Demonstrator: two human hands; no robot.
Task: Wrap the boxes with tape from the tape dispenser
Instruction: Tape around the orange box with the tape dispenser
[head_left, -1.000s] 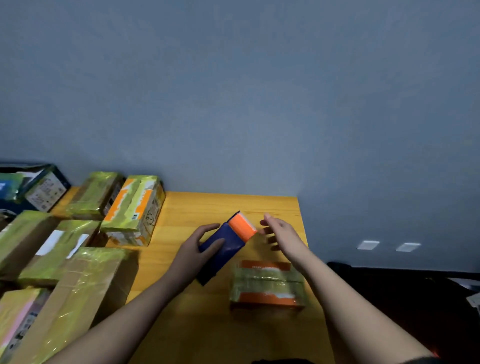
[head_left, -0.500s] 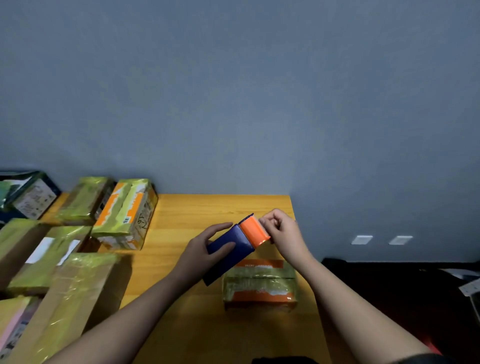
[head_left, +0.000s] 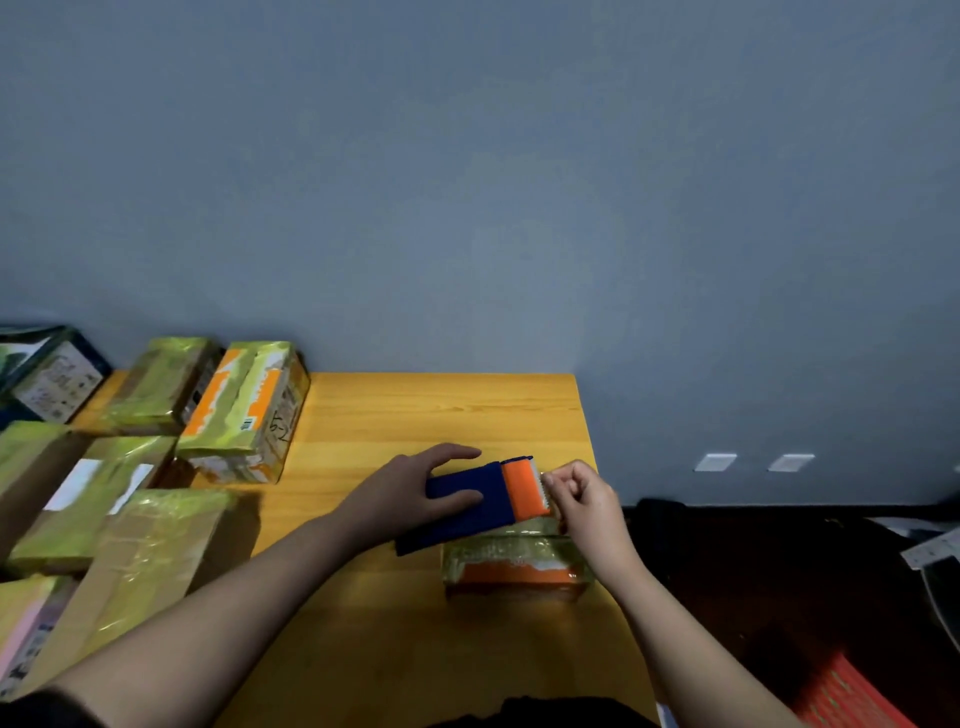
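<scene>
A dark blue tape dispenser (head_left: 457, 506) with an orange cutter end (head_left: 523, 489) is held just above a small orange box (head_left: 514, 564) wrapped in shiny tape on the wooden table (head_left: 441, 410). My left hand (head_left: 415, 488) grips the blue body, thumb on its near side and fingers over the top. My right hand (head_left: 584, 499) is at the serrated cutter edge, its fingers curled and pinching the tape end there. The tape itself is too thin to make out.
Several tape-wrapped boxes crowd the table's left side, among them an orange and white one (head_left: 244, 410) and a large brown one (head_left: 140, 566). The table's right edge drops to a dark floor. A red crate (head_left: 852, 696) sits at the lower right.
The dispenser has come lower and flatter over the small box. My right hand went from open fingers near the cutter to a pinch at its edge.
</scene>
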